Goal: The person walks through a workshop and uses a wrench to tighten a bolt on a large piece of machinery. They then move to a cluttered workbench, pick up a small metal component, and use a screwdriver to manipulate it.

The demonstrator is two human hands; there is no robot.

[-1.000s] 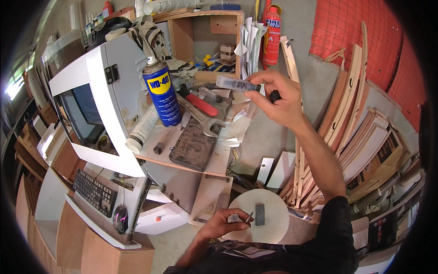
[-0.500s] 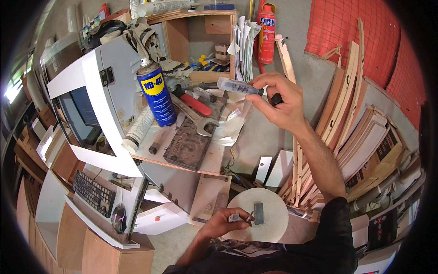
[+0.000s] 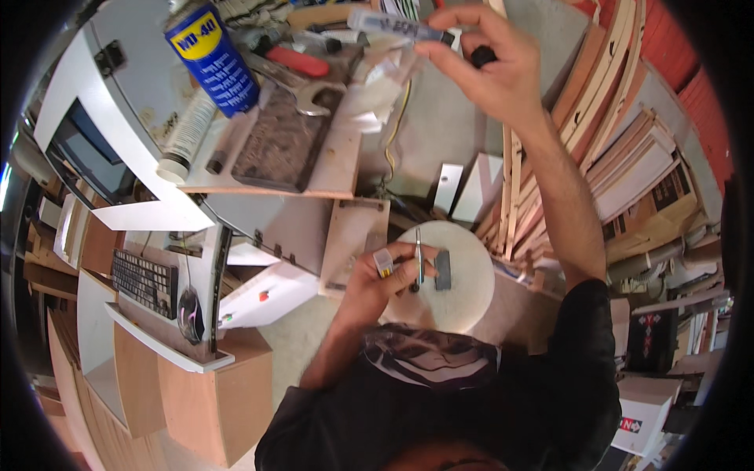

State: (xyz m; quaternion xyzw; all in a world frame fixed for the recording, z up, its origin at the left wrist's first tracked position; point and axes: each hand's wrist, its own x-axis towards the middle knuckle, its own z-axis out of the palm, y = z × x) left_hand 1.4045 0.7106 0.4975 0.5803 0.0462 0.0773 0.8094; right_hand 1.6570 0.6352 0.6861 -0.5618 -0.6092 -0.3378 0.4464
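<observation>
High at the upper right, my right hand (image 3: 506, 74) pinches the dark end of a clear plastic tube (image 3: 393, 27) with handwriting on it. A small round black piece (image 3: 483, 56) sits against that hand's curled fingers; I cannot tell what it is. My left hand (image 3: 377, 284) is closed lower down, above the round stool top. Between its thumb and fingers stands a slim metal bit (image 3: 419, 253), narrow end up. The same hand also keeps a small clear plastic piece (image 3: 383, 262) with a yellow mark. Beside its fingers, a dark grey block (image 3: 444, 271) lies on the pale stool top (image 3: 473, 294).
A cluttered workbench (image 3: 330, 177) at upper left carries a blue spray can (image 3: 216, 67), a white cartridge tube (image 3: 184, 141), a wrench (image 3: 314, 98) and a dusty dark case (image 3: 283, 145). Wood strips (image 3: 601, 86) lean at right. A keyboard (image 3: 145, 280) and mouse (image 3: 189, 314) lie left.
The view has tipped downward, so the bench sits higher in it. In my left hand the metal bit now points upward and shows more of its length. My right hand still grips the tube.
</observation>
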